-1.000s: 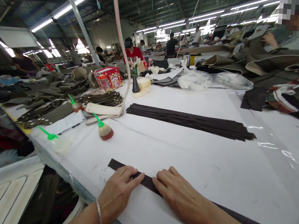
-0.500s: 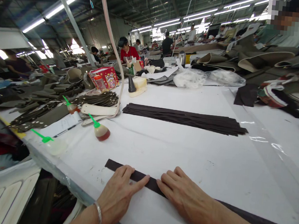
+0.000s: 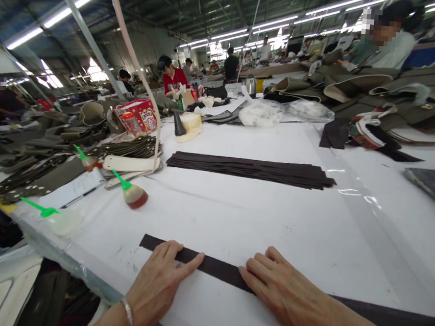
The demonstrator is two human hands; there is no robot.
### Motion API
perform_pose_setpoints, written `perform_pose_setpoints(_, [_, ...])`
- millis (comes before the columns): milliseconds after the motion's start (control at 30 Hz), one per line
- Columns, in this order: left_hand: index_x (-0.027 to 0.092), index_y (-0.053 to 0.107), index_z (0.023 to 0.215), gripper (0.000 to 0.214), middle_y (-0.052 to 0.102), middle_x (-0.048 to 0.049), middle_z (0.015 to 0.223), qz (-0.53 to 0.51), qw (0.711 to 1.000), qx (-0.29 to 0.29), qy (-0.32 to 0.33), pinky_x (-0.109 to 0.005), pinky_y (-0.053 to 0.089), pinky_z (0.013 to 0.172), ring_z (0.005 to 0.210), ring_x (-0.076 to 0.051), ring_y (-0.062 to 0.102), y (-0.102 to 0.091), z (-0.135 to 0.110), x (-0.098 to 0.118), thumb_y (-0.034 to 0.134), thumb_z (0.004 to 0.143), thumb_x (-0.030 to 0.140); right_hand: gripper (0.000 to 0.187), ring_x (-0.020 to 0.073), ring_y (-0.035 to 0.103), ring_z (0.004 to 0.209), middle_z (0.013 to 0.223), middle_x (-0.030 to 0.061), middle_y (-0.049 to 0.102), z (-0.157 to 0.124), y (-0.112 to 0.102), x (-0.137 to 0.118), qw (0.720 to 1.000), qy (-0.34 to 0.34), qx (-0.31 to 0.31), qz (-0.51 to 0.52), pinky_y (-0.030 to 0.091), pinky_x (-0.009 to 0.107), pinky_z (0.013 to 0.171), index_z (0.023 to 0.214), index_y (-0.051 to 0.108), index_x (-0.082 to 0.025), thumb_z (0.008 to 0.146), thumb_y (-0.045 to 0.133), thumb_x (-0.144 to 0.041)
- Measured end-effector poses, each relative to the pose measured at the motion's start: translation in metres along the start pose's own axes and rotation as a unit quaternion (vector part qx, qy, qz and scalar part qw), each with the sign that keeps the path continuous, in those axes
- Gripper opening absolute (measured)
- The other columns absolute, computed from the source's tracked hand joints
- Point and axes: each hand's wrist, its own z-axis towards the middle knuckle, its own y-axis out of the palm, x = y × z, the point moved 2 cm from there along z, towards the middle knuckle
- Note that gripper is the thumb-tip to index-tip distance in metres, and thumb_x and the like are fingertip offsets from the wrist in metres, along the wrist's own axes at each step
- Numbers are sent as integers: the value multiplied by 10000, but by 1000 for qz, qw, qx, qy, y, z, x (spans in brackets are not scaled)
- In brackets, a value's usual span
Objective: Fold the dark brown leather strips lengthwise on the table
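A long dark brown strip (image 3: 219,272) runs across the near part of the white table, from a square left end to the right edge of the view. My left hand (image 3: 161,275), with a silver bracelet on its wrist, holds the strip down close to that end, thumb pointing right and fingertips along the far edge. Farther right, my right hand (image 3: 279,279) is closed, its bent fingers pressed on the strip; the thumb is hidden. The right forearm covers part of the strip. Beyond both hands lies a stack of similar dark strips (image 3: 247,169).
Squeeze bottles with green spouts, one with reddish-brown contents (image 3: 133,196) and one pale (image 3: 64,220), stand at left near a notepad (image 3: 72,188). Pale straps (image 3: 130,165) and a yellowish block (image 3: 191,124) lie behind. Plastic bags (image 3: 261,112) and olive pieces fill the back.
My right hand has slid right along the strip, so more of it shows between my hands. My left hand keeps its place near the end. The view has shifted slightly right.
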Motion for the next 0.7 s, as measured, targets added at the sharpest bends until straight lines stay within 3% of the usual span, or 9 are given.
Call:
perform_pose_setpoints(200, [297, 563, 1252, 635, 422, -122, 1261, -22, 997, 68, -5, -518, 500, 866, 1109, -294, 456, -7, 7, 7, 374, 765, -64, 272, 193, 438, 745, 855, 38, 507, -17, -5, 3, 1000, 16, 4, 10, 298, 348, 745, 991, 542, -153, 831, 429, 35])
perform_pose_setpoints(333, [193, 545, 1244, 490, 535, -119, 1192, -141, 984, 106, -6, -446, 500, 909, 1080, -246, 512, -16, 34, 45, 357, 841, -13, 255, 198, 441, 754, 862, 39, 509, -18, -3, 3, 1000, 26, 4, -14, 314, 359, 784, 1002, 545, -152, 836, 451, 17])
perform_pose_setpoints(500, [158, 542, 1228, 477, 612, -98, 1027, -256, 964, 78, 15, -433, 536, 839, 914, -227, 572, -3, 64, 95, 359, 819, -8, 255, 207, 459, 778, 862, 45, 515, -19, -2, 2, 998, 52, 22, -35, 340, 363, 784, 1013, 544, -132, 819, 470, 15])
perform_pose_setpoints(700, [168, 531, 1239, 445, 619, -91, 975, -260, 959, 105, 27, -413, 550, 819, 892, -224, 582, 10, 61, 98, 354, 866, 1, 125, 207, 491, 806, 864, 28, 532, -26, 1, 7, 993, 112, 22, 27, 361, 358, 768, 932, 548, -160, 871, 540, -51])
